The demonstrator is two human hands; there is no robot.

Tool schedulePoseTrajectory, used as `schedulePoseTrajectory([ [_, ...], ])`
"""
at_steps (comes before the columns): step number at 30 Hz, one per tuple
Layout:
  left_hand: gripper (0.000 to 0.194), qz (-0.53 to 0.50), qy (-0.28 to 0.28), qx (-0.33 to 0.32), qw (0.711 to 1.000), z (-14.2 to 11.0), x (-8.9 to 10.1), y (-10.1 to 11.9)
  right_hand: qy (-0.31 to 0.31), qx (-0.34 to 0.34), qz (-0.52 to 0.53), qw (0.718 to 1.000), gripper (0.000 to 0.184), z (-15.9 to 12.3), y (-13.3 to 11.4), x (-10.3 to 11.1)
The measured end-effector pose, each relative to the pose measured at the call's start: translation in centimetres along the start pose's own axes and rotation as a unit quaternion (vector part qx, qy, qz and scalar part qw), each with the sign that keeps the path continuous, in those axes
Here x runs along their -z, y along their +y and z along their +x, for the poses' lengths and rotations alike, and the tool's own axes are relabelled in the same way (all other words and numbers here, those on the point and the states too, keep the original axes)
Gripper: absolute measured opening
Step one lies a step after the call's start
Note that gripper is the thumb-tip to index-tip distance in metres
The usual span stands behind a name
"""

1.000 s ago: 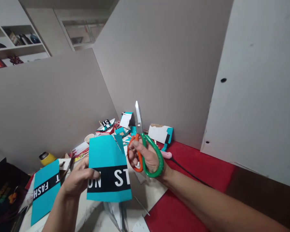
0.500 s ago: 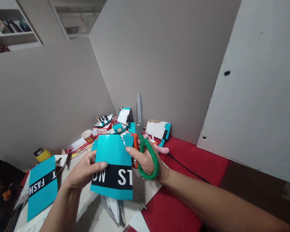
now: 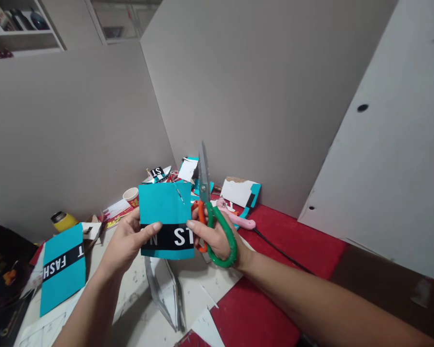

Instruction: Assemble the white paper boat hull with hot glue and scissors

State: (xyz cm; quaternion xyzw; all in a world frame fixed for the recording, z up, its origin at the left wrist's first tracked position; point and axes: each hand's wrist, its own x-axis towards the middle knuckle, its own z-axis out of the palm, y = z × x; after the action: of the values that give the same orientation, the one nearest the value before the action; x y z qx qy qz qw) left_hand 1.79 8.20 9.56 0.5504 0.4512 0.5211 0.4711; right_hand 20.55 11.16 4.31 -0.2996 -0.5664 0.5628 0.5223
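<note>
A piece of teal cardboard [image 3: 165, 205] with a black band and white letters is held upright in front of me. My left hand [image 3: 125, 241] grips its left edge, thumb on the near face. Around the scissors [image 3: 203, 188], with one green and one orange handle, my right hand [image 3: 215, 238] is closed. Their blades point up and look closed together. The right thumb also rests at the card's right edge; the fingers behind the card are hidden. A slit or torn line shows near the card's upper right.
Another teal card [image 3: 63, 270] lies at left beside a yellow-bodied container [image 3: 64, 221]. Behind are a paper cup [image 3: 131, 196], a small paper boat [image 3: 158, 174] and cardboard scraps [image 3: 238, 190]. A pink-handled tool [image 3: 242, 221] trails a black cord. Grey panels [image 3: 238, 96] enclose the back.
The teal card has been raised and turned, so its lower edge sits higher. My right thumb now meets its right edge. The scissors stay in my right hand, and the view has shifted slightly.
</note>
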Motion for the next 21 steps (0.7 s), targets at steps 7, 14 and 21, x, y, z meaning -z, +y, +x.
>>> schedulePoseTrajectory([
  [7,0.036,-0.041,0.152,-0.046,0.986,1.9,3.0,-0.7,0.071,0.111,0.021,0.991,0.019,0.4,1.6,1.0],
  [14,0.016,-0.056,0.178,-0.062,0.980,2.5,3.6,-1.3,0.097,0.128,0.030,0.987,0.016,0.5,2.1,1.3],
  [21,0.042,-0.071,0.162,-0.074,0.981,1.8,2.8,0.0,0.178,0.151,0.040,0.972,0.013,0.3,0.6,1.1],
])
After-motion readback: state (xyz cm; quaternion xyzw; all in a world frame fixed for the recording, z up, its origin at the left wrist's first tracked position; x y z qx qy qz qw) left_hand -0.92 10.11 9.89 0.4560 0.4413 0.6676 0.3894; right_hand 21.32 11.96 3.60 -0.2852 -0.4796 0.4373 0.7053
